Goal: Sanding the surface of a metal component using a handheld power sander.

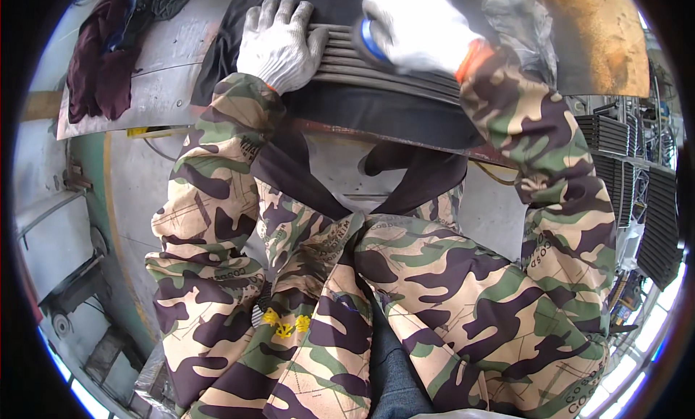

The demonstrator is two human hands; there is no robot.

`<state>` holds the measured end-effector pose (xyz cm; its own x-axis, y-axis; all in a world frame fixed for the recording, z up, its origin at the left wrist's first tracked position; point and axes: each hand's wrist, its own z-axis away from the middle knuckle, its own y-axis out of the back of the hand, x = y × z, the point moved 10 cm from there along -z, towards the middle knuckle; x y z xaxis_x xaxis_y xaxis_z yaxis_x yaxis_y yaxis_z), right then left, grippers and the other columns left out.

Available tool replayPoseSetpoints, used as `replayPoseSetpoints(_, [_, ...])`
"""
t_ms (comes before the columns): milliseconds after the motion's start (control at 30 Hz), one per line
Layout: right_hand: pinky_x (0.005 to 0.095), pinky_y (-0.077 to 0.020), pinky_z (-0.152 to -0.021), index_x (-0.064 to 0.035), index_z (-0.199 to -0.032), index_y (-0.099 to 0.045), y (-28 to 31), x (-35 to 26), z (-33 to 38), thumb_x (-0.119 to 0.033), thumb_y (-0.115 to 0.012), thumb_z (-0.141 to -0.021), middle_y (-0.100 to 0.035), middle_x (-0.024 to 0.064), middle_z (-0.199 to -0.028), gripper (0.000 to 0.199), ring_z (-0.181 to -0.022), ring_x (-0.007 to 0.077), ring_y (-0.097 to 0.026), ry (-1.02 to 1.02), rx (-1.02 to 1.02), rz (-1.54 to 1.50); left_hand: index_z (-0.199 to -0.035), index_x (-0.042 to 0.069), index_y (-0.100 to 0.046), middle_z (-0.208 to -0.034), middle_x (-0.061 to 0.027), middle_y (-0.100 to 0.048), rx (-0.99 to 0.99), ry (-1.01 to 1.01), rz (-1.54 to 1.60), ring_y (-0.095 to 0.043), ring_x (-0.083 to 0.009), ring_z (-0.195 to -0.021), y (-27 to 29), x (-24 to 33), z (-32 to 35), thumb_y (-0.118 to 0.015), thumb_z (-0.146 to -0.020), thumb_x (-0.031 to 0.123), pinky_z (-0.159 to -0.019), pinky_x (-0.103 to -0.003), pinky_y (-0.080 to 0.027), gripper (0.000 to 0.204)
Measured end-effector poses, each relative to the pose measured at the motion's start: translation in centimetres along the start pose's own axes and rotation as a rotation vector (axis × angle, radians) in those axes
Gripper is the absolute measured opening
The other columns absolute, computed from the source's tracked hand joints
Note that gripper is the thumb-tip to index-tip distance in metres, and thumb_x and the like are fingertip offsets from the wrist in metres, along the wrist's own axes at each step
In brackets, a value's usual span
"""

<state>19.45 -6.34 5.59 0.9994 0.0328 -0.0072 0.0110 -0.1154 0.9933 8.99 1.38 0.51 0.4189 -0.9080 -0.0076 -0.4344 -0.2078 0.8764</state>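
Left hand (279, 42), gloved, fingers spread flat on ribbed grey metal strips (376, 71) at worktop (166, 78) near edge. Right hand (420, 28), fingers curled around blue-rimmed round tool (368, 41) pressed on strips. Dark cloth (98, 64) lies well left; rusty plate (601, 35) lies right.

White knit gloves on both hands, left (279, 42) and right (420, 24), orange at the cuffs. Sleeves (210, 202) were green, tan and brown camouflage. Grey ribbed strips (384, 68) lay on a grey bench (166, 71); maroon cloth (98, 64) far left.
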Motion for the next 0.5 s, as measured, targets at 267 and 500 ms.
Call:
replayPoseSetpoints(267, [0.0482,-0.0587,-0.078,-0.0083,-0.106,-0.067,0.7,-3.3,1.5,-0.024,-0.062,-0.091,-0.065,0.0143,-0.101,0.022,-0.094,0.0349,-0.067,0.100,0.038,0.001,-0.130,0.005,-0.064,-0.130,-0.0173,-0.064,0.051,-0.070,-0.071,-0.057,-0.0374,-0.122,0.3,0.7,-0.3,-0.059,-0.097,0.034,-0.105,-0.050,-0.042,0.044])
replayPoseSetpoints(500, [0.0495,-0.0563,-0.072,-0.0047,-0.093,-0.062,3.2,-4.1,2.0,-0.024,-0.064,-0.090,-0.061,0.0179,-0.089,0.019,-0.083,0.0373,-0.064,0.132,0.104,-0.043,-0.128,0.007,-0.067,-0.134,-0.0160,-0.063,0.064,-0.017,-0.078,-0.056,-0.0369,-0.125,-0.2,0.0,-0.2,-0.056,-0.099,0.036,-0.108,-0.051,-0.041,0.042])
